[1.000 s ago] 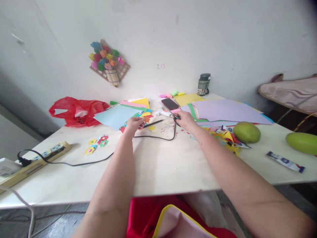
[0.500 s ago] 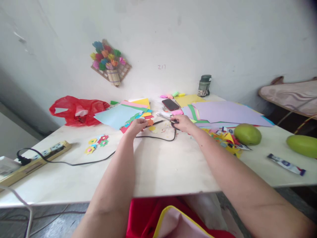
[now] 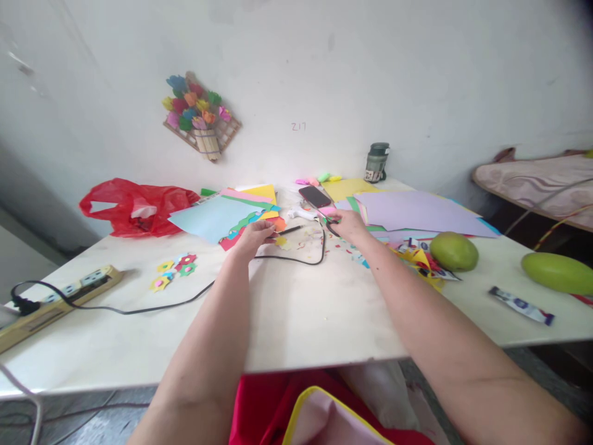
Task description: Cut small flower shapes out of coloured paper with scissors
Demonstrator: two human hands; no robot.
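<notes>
My left hand (image 3: 258, 236) has its fingers pressed together at the middle of the table, beside a dark pen-like stick (image 3: 290, 230) and a yellow paper piece (image 3: 281, 241); what it pinches is too small to make out. Closed around the dark handles of a pair of scissors (image 3: 332, 226) is my right hand (image 3: 346, 225). The blades point away to the upper left, close to a white glue gun (image 3: 303, 214). A black cord (image 3: 296, 259) runs between the hands. Small paper scraps lie around them.
Coloured sheets (image 3: 208, 216) and a red bag (image 3: 139, 210) lie at the left, near paper flowers (image 3: 186, 264) and a power strip (image 3: 99, 284). A phone (image 3: 315, 196), purple sheets (image 3: 417, 210), a bottle (image 3: 377, 162), green fruit (image 3: 454, 251) and a tube (image 3: 521, 305) lie behind and right.
The scissors in my right hand have turned and now point more away from me, with their blades off the glue gun. The view has shifted slightly, and my left hand stays nearly in place.
</notes>
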